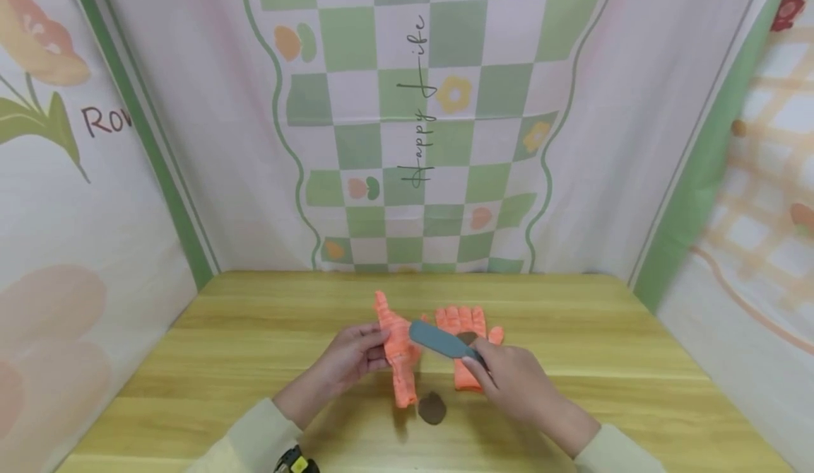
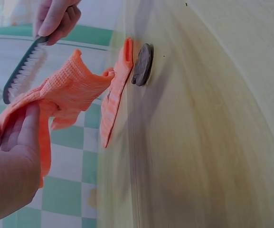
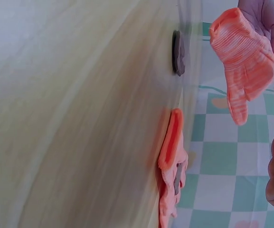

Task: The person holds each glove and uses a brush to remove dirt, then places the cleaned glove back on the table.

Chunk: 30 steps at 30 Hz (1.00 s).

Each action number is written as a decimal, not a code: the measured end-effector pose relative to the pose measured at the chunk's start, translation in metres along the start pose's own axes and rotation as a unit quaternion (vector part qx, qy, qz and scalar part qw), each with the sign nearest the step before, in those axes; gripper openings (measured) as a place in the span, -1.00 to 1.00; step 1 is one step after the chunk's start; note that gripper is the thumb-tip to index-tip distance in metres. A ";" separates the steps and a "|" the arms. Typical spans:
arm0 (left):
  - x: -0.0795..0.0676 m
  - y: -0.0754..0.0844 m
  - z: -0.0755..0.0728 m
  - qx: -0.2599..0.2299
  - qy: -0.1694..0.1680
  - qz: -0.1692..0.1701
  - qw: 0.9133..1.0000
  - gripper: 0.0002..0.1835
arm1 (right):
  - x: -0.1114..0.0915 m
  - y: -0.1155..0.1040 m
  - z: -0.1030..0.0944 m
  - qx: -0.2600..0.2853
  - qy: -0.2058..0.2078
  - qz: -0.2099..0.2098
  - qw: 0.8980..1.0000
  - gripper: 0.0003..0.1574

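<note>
A left hand (image 1: 351, 353) pinches an orange knit glove (image 1: 399, 344) above the wood-grain tabletop (image 1: 254, 360); a right hand (image 1: 518, 381) grips a slim teal brush (image 1: 439, 339) with white bristles (image 2: 31, 69). We see the glove at the brush's left end, its long axis crosswise, cuff toward us; contact we cannot tell. Tabletop stretches leftward; a flat brown disc (image 1: 432, 408) and second orange knit glove (image 1: 467, 375) border the right.

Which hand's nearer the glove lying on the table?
Right. Right hand is raised just right of the flat glove; left hand is farther off, to its left, holding another glove.
</note>
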<state>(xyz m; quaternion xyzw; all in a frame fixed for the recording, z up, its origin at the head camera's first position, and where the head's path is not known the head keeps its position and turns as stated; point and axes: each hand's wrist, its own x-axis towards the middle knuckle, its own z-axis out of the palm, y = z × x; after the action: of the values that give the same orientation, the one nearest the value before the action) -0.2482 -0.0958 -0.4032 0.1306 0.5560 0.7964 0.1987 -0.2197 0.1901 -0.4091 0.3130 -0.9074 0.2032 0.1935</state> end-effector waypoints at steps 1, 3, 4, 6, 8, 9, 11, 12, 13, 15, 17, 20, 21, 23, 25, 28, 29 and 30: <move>0.000 0.000 0.000 0.002 -0.001 0.001 1.000 -0.65 | 0.000 0.000 0.000 0.000 0.000 -0.001 1.000 -0.68; 0.000 0.000 0.000 0.003 0.002 0.000 1.000 -0.66 | 0.001 0.000 0.000 0.001 0.000 -0.004 1.000 -0.68; 0.000 0.000 0.000 0.004 0.004 0.000 1.000 -0.65 | 0.002 0.000 0.000 0.001 0.001 -0.005 1.000 -0.68; 0.000 0.000 0.000 0.007 0.006 -0.001 1.000 -0.64 | 0.002 0.000 0.001 0.000 0.005 -0.010 1.000 -0.68; 0.000 0.000 0.000 0.007 0.010 -0.003 1.000 -0.64 | 0.003 0.000 0.002 0.001 0.011 -0.014 1.000 -0.69; 0.000 0.000 0.000 0.008 0.012 -0.003 1.000 -0.63 | 0.004 0.000 0.002 0.001 0.014 -0.017 1.000 -0.70; 0.001 0.000 0.001 0.012 0.011 -0.001 1.000 -0.62 | 0.006 -0.001 0.003 0.003 0.022 -0.026 0.999 -0.73; 0.001 0.000 0.001 0.016 0.010 0.001 1.000 -0.62 | 0.006 -0.001 0.003 0.006 0.024 -0.029 0.999 -0.75; 0.001 0.000 0.001 0.020 0.009 0.002 1.000 -0.62 | 0.007 -0.002 0.003 0.008 0.027 -0.034 0.999 -0.78; 0.001 0.000 0.002 0.032 0.005 0.010 0.999 -0.61 | 0.009 -0.002 0.004 0.014 0.032 -0.044 0.998 -0.85; 0.001 0.000 0.002 0.043 -0.001 0.016 0.999 -0.61 | 0.010 -0.002 0.005 0.019 0.037 -0.053 0.998 -0.92; 0.001 0.000 0.002 0.051 -0.008 0.024 0.998 -0.62 | 0.011 -0.001 0.006 0.022 0.046 -0.066 0.996 -0.94; 0.001 0.000 0.002 0.052 -0.011 0.026 0.998 -0.62 | 0.011 -0.001 0.007 0.023 0.048 -0.068 0.996 -0.94; 0.000 0.000 0.002 0.052 -0.014 0.028 0.998 -0.63 | 0.011 -0.001 0.008 0.022 0.051 -0.072 0.996 -0.95; 0.000 0.000 0.002 0.051 -0.015 0.030 0.998 -0.63 | 0.011 0.000 0.009 0.022 0.052 -0.072 0.996 -0.94; -0.001 0.001 0.003 0.045 -0.008 0.031 0.998 -0.62 | 0.010 0.001 0.010 0.023 0.054 -0.072 0.996 -0.94; -0.001 0.001 0.002 0.041 -0.004 0.032 0.999 -0.63 | 0.010 0.002 0.010 0.023 0.055 -0.072 0.996 -0.93; -0.001 0.001 0.002 0.039 0.001 0.032 0.999 -0.63 | 0.010 0.003 0.011 0.024 0.054 -0.072 0.996 -0.93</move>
<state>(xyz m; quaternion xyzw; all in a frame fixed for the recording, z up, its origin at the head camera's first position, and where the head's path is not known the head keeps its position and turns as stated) -0.2467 -0.0946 -0.4017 0.1551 0.5824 0.7802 0.1674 -0.2310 0.1819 -0.4141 0.3708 -0.8654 0.2268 0.2494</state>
